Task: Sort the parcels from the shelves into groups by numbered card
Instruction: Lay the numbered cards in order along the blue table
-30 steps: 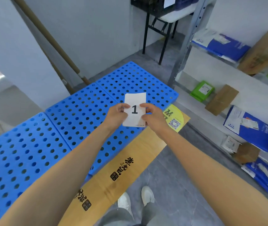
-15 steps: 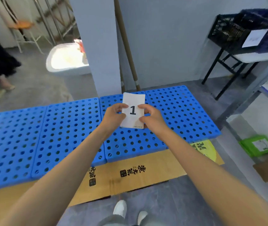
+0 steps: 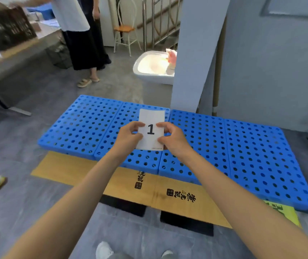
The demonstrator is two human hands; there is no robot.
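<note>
Holding card (image 3: 151,128) marked "1", both hands.

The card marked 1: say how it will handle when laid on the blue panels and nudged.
Probably light: the left hand and right hand hold the card by side pinches alone. Likely thin and bendy, as its top edge bows slightly. On the smooth blue panels it may slide easily.
</note>
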